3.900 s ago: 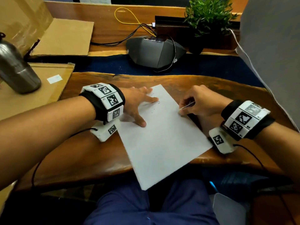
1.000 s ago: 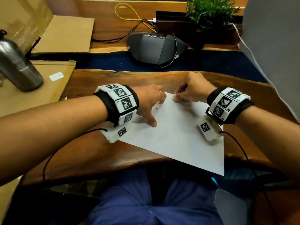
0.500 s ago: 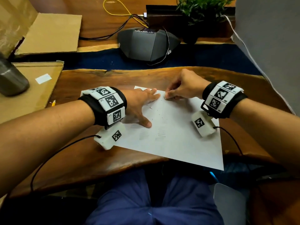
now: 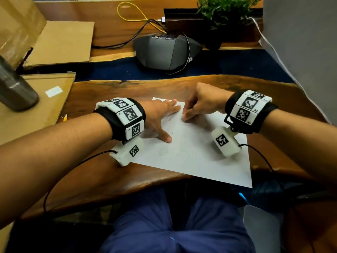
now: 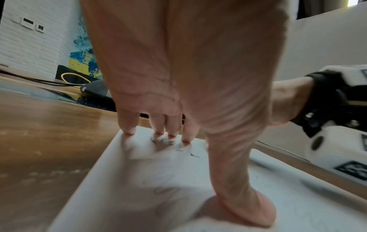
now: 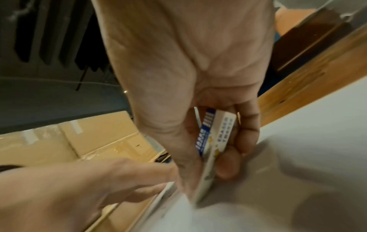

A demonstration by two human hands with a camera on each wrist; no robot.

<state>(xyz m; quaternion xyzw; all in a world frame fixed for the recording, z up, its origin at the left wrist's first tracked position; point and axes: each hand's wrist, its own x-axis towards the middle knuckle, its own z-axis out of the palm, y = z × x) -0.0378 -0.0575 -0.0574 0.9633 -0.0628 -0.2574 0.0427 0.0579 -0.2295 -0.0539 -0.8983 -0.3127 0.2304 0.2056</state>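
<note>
A white sheet of paper (image 4: 197,154) lies on the wooden table (image 4: 127,179), with small dark crumbs and faint marks near its far edge. My left hand (image 4: 160,117) rests flat on the sheet's left part, fingers spread and thumb pressed down (image 5: 258,211). My right hand (image 4: 198,105) pinches a white eraser with a blue-and-white sleeve (image 6: 210,150) between thumb and fingers, its lower end pressed on the paper close to my left fingertips (image 5: 158,133). The head view hides the eraser under the hand.
A dark conference speaker (image 4: 166,52) with cables sits beyond the table's blue strip. Cardboard sheets (image 4: 60,42) and a metal bottle (image 4: 14,88) stand at the left. A potted plant (image 4: 222,11) is at the back, a grey panel (image 4: 306,42) at the right.
Earlier my right hand held a thin pencil-like tool at the sheet's right edge; now it holds the eraser at the far edge. The sheet has turned, and the eraser has shifted slightly along the edge.
</note>
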